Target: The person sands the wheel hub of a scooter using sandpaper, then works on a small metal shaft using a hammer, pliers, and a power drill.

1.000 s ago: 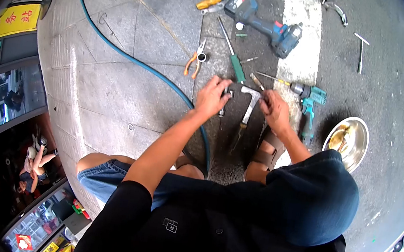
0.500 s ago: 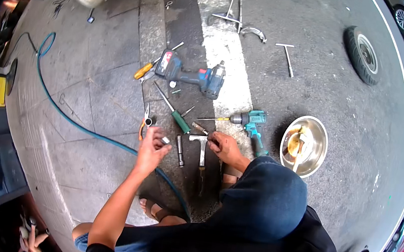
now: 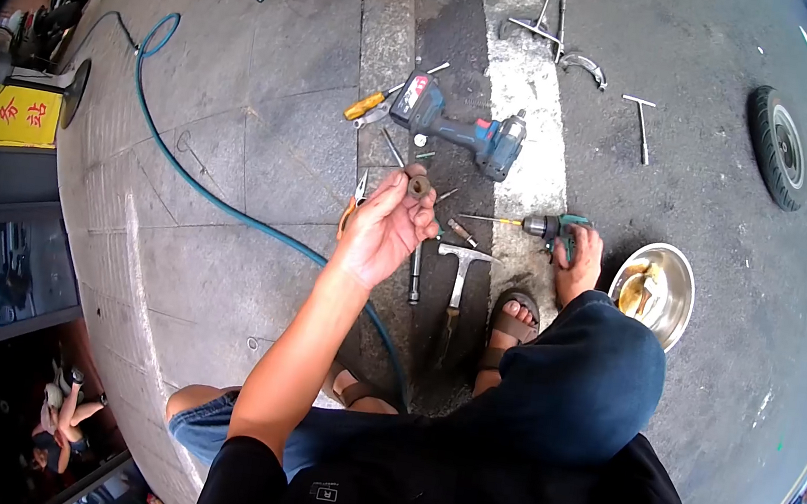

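My left hand (image 3: 384, 230), palm up, pinches a small round metal part (image 3: 419, 186) with a hole in it. Fingers of my right hand (image 3: 579, 259) are wrapped round the teal drill (image 3: 567, 230), whose long bit points left over the white stripe. Between my hands a hammer (image 3: 462, 269) lies on the ground, with a metal rod (image 3: 415, 274) to its left and a short metal piece (image 3: 461, 232) above it. Orange-handled pliers (image 3: 349, 213) are partly hidden behind my left hand. The green screwdriver is mostly covered by that hand; its shaft (image 3: 393, 148) shows above.
Beyond my hands lie a blue impact wrench (image 3: 469, 131) and a yellow-handled screwdriver (image 3: 366, 105). A metal bowl (image 3: 685, 297) stands right of my knee. A blue hose (image 3: 227, 210) crosses the left. T-handle tools (image 3: 644, 130) and a tyre (image 3: 777, 147) lie farther off.
My left hand has risen and turned palm up, with the small metal part in its fingers. My right hand has moved from beside the hammer onto the teal drill. The camera view has shifted.
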The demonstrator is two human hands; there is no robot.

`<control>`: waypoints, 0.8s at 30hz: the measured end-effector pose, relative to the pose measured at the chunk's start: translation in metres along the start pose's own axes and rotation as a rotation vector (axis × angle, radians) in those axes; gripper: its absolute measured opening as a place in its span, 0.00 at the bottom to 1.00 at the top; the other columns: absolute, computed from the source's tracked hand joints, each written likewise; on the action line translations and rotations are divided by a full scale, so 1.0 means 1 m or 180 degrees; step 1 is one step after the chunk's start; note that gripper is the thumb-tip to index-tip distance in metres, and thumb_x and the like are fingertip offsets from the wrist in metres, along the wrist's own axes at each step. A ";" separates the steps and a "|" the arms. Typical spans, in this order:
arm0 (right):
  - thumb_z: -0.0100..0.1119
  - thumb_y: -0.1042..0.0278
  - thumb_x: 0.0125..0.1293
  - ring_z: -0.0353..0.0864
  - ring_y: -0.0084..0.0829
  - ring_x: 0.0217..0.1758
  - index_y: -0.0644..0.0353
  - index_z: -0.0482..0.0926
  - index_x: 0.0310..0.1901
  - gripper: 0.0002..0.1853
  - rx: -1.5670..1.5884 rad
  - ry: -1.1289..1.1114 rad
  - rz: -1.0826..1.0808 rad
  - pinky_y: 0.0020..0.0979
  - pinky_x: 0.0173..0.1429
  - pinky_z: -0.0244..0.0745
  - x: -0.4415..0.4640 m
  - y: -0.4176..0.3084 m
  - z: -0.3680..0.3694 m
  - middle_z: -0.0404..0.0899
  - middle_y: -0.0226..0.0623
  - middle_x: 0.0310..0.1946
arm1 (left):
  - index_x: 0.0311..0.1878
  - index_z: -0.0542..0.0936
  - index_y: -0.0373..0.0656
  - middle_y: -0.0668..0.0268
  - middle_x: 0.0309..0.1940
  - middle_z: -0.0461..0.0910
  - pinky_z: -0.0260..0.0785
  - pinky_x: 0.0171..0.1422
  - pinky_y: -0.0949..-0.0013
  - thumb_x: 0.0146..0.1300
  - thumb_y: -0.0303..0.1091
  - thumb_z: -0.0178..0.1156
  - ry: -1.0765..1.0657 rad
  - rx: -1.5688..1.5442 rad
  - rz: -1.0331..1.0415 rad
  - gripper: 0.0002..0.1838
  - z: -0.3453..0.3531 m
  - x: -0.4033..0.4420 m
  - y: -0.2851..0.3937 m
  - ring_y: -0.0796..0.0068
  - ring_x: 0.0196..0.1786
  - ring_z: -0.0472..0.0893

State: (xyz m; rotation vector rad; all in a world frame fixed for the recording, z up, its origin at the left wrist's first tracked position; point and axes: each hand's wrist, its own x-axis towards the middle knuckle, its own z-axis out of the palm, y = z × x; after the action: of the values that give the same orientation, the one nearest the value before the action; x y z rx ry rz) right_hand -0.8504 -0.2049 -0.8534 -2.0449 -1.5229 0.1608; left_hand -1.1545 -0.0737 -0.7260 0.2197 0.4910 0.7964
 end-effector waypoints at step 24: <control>0.64 0.65 0.59 0.74 0.48 0.55 0.57 0.77 0.52 0.18 -0.0212 0.0071 0.0273 0.43 0.60 0.74 0.302 0.109 0.064 0.74 0.43 0.49 | 0.51 0.78 0.38 0.69 0.36 0.75 0.72 0.44 0.72 0.58 0.29 0.67 0.1805 0.3962 0.0835 0.18 0.033 -0.009 0.123 0.78 0.38 0.75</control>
State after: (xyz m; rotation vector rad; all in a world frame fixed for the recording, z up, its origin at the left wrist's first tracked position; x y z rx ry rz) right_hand -0.6831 0.0743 -0.8901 -2.1586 -1.4459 0.1216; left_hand -1.2207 0.0042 -0.6489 1.2461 1.4907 0.7055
